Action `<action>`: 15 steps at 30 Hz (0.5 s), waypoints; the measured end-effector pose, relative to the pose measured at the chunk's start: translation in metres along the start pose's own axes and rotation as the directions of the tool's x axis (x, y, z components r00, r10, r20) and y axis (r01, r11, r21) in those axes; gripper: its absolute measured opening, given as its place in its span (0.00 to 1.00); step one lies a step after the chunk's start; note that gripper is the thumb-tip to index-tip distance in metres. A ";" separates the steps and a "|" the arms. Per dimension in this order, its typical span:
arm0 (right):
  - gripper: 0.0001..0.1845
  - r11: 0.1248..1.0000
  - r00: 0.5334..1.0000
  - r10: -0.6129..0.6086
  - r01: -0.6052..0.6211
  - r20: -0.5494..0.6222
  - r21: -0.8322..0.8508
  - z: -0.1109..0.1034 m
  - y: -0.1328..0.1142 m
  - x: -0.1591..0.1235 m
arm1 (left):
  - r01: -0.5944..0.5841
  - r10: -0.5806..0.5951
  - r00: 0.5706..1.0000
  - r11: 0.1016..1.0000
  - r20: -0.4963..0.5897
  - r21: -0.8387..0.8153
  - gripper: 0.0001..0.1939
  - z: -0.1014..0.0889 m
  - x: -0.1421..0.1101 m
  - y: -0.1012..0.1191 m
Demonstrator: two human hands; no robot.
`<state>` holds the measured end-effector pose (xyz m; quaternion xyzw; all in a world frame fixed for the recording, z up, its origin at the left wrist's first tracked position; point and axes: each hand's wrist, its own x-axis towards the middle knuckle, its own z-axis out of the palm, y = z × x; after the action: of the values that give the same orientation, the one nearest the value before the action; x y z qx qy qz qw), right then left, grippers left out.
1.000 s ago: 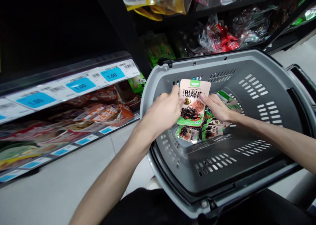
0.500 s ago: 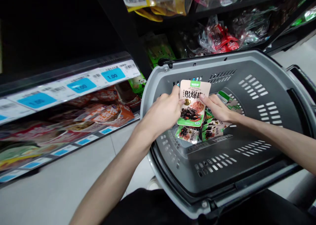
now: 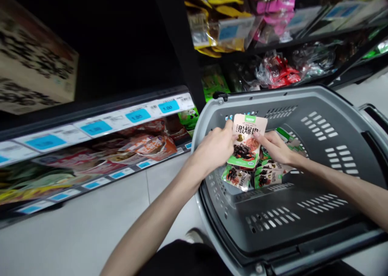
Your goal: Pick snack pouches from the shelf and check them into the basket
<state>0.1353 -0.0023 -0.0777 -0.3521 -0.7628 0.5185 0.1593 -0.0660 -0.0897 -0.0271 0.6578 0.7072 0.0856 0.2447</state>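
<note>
Our left hand (image 3: 216, 146) and right hand (image 3: 275, 146) pinch the upright packet (image 3: 247, 140) from either side, fingers clamped on its edges, its long axis running away from us. Beneath, smaller packets (image 3: 268, 175) lie in the basket (image 3: 260, 237), probably overlapping.

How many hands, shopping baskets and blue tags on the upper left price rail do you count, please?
Left hand and right hand: 2
Shopping basket: 1
Blue tags: 5, one cut off at the picture's edge
Total: 8
</note>
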 end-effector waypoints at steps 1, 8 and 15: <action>0.39 1.000 1.000 -0.005 0.005 -0.006 -0.005 -0.001 0.000 0.000 | -0.001 0.001 1.000 1.000 0.006 0.000 0.17 -0.001 -0.001 0.001; 0.21 0.992 0.990 -0.020 0.037 -0.138 0.124 -0.016 -0.010 0.003 | 0.021 -0.021 1.000 0.999 0.009 -0.045 0.22 -0.006 -0.003 0.008; 0.16 0.996 0.965 -0.073 0.057 -0.252 -0.072 -0.047 -0.027 0.001 | -0.014 -0.001 0.996 0.984 -0.089 -0.176 0.27 -0.004 -0.003 0.005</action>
<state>0.1536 0.0244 -0.0341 -0.3953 -0.7634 0.4390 0.2613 -0.0635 -0.0909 -0.0211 0.6314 0.7047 0.1779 0.2702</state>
